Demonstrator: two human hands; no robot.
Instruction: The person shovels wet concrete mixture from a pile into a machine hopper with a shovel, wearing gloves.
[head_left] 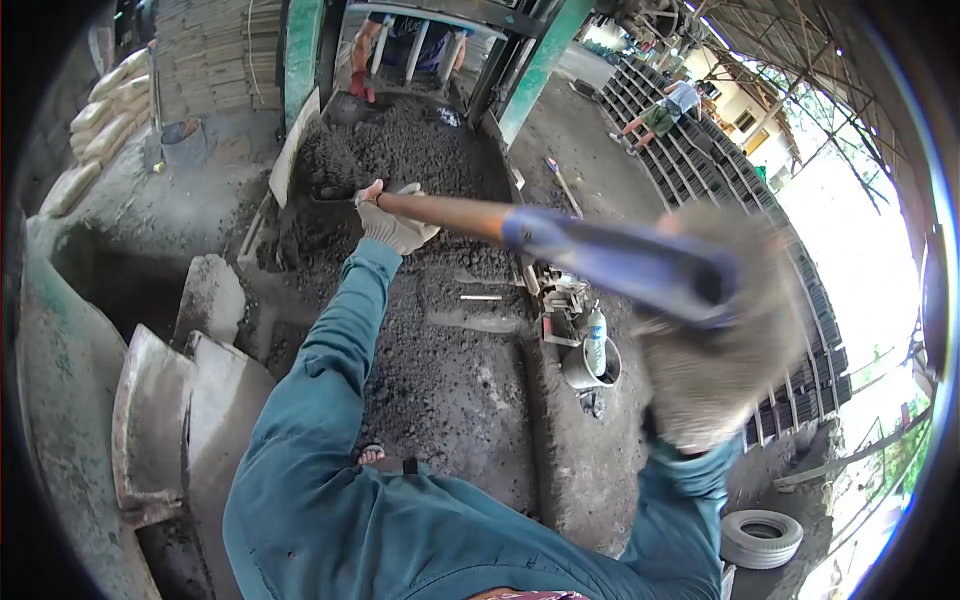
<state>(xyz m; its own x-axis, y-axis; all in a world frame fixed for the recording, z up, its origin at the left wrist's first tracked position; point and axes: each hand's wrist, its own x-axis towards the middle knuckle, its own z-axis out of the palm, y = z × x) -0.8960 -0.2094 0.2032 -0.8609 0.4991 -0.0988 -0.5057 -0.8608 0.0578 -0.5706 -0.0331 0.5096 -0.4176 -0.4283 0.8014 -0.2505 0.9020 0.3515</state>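
A long tool with a wooden shaft and a blue handle end (620, 262) crosses the view from the centre to the right. My left hand (400, 222), in a pale glove with bare fingertips, is wrapped round the wooden shaft, above a heap of dark, damp material (400, 150). My right hand (720, 340), in a gray-brown glove, is raised close to the camera at the blue handle end. It is smeared by motion, and its fingers cannot be made out. The tool's far end is mostly hidden at the heap.
Behind the heap, a person with a red glove (361, 88) stands beyond a metal frame (520, 75). A bucket (592, 362) with a bottle (596, 340) is right of the trough. Another person (660, 115) bends over stacked blocks (690, 150). Slabs (155, 410) lean left; a tire (762, 538) lies lower right.
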